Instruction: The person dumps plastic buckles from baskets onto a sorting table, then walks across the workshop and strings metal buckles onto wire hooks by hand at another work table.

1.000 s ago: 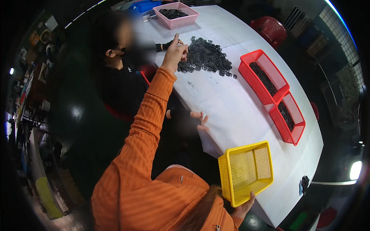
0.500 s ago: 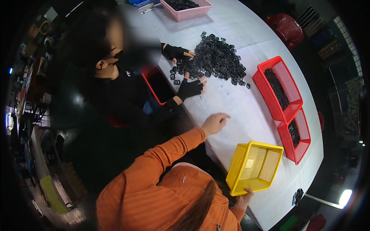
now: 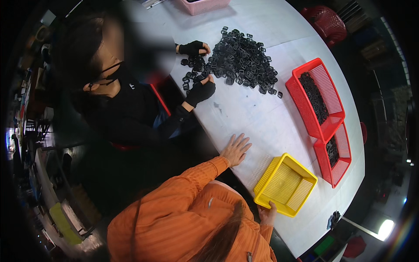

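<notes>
The white surface (image 3: 275, 126) spreads widest, smooth and faintly creased, with grey smudges near its edge. The co-worker (image 3: 131, 109), in dull black cloth, sits along its left side. Two red baskets (image 3: 302, 107), deep oblongs with finely pierced walls, stand end to end toward the right, holding black pieces (image 3: 313, 98), placed as they were half a second ago. Between them and the co-worker lies a loose heap (image 3: 242, 59) of the same pieces; a small cluster (image 3: 195, 64) now sits nearer the edge, where fewer lay before. The yellow basket (image 3: 286, 185), an oblong of pierced plastic with rounded corners and a smooth rim, is by the near edge of the surface; it has tipped flatter since the earlier frame, its bottom facing up more squarely, though whether it rests on the surface I cannot tell. The person's orange sleeves (image 3: 198, 179) are ribbed. The right grip (image 3: 267, 212) remains narrow, pinching the basket's near rim. The left grip (image 3: 236, 150), curled half a second ago, is now wide, fingers fanned, palm down at the surface's edge. The co-worker's black fingerless gloves (image 3: 201, 92), earlier spread at the heap, now curl beside the cluster. Smallest, a single piece (image 3: 279, 94) at the heap's fringe is flat with rounded corners.
</notes>
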Motion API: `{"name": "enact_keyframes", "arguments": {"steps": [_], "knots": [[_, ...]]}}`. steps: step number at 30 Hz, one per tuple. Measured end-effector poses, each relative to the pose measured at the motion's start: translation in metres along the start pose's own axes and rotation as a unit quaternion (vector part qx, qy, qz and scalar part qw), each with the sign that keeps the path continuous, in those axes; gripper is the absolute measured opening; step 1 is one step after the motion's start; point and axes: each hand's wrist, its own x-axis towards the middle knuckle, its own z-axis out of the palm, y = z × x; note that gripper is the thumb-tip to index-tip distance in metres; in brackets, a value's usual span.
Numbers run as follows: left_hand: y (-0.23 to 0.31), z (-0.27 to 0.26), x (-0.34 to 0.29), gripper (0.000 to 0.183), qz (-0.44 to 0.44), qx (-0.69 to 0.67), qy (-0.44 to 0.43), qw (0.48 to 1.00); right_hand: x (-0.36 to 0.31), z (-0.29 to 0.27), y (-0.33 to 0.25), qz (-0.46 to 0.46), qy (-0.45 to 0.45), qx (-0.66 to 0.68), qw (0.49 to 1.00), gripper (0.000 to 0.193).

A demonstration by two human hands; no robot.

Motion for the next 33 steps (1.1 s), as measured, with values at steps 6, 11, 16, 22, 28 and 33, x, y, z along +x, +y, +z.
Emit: {"name": "enact_keyframes", "arguments": {"steps": [6,11,16,22,28,33], "knots": [[0.0,0.002,-0.001,0.048,0.006,-0.043,0.033,0.998,0.01,-0.007,-0.002,-0.007,0.028,-0.022,0.999,0.033],[0.001,0.003,-0.001,0.045,0.007,-0.037,0.049,0.998,0.004,0.005,-0.003,-0.01,0.038,-0.009,0.999,0.028],[0.001,0.003,-0.001,0.045,0.005,-0.037,0.047,0.998,0.0,0.007,-0.004,-0.022,0.04,-0.023,0.999,0.03],[0.002,-0.002,-0.002,0.043,-0.003,-0.054,0.041,0.998,0.002,0.01,-0.006,-0.036,0.052,-0.036,0.997,0.03],[0.001,0.0,-0.006,0.041,-0.004,-0.052,0.037,0.998,0.001,0.017,-0.01,-0.023,0.038,-0.043,0.998,0.03],[0.001,-0.001,-0.001,0.041,-0.004,-0.048,0.032,0.998,0.006,0.019,-0.014,-0.033,0.04,-0.042,0.998,0.031]]}}
